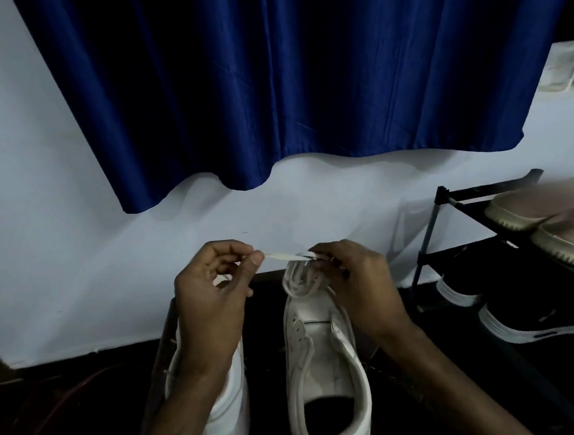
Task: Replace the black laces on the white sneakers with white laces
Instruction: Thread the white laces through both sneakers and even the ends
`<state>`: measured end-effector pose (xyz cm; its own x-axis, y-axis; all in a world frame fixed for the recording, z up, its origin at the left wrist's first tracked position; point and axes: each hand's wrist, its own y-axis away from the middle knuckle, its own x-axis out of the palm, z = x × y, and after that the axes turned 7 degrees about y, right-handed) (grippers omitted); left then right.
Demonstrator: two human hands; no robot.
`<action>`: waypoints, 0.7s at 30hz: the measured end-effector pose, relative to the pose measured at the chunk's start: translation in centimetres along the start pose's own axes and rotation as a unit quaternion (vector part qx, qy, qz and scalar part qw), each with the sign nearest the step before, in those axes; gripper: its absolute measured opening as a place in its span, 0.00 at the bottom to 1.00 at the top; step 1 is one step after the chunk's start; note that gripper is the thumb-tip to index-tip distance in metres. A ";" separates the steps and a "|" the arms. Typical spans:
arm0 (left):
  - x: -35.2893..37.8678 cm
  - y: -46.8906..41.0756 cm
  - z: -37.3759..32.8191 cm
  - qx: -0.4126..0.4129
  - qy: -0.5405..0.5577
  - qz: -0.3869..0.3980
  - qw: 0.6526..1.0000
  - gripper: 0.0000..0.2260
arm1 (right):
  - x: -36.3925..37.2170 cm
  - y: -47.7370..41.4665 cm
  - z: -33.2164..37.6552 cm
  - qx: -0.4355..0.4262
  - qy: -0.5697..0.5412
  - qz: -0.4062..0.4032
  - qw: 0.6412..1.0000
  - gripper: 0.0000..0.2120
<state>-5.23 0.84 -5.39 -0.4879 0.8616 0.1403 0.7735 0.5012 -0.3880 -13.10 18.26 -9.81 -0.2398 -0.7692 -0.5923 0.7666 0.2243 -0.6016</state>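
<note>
White lace (283,256) is stretching taut just above the toe of the right-side sneaker (324,362). Left hand (212,292) is pinching one end btwn thumb & forefinger; right hand (356,280) is pinching the other, w/ the coiled rest hanging below. No black lace is showing and the eyelets are looking empty, so threading is prob just starting. Left-side sneaker (227,417) is sitting alongside, mostly hidden. Both are standing on a dark floor (87,404), w/ a pale wall (40,236), blue curtain (268,81) & shoe rack (449,201) beyond.
</note>
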 end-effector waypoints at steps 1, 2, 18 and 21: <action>-0.1 0.0 -0.1 0.011 0.019 -0.017 1.000 0.05 | -0.3 -0.3 -0.4 -0.002 0.019 -0.010 1.000 0.08; -0.2 -0.2 -0.2 0.017 0.042 -0.038 0.998 0.05 | -0.7 -0.7 -0.8 0.021 0.013 -0.021 0.999 0.08; -1.6 -1.1 0.3 0.058 0.040 -0.118 0.991 0.08 | -2.6 -0.6 -3.9 0.197 -0.029 0.057 0.978 0.13; -1.2 -0.4 0.8 0.038 -0.253 0.047 0.966 0.07 | -1.7 0.3 -4.1 0.172 0.040 0.116 0.977 0.10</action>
<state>-5.31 -0.43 -6.13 -0.5664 0.7442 -0.3541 0.8016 0.3977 -0.4464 -14.87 22.12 -11.16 -0.0705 -0.6684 -0.7404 0.9574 0.1631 -0.2384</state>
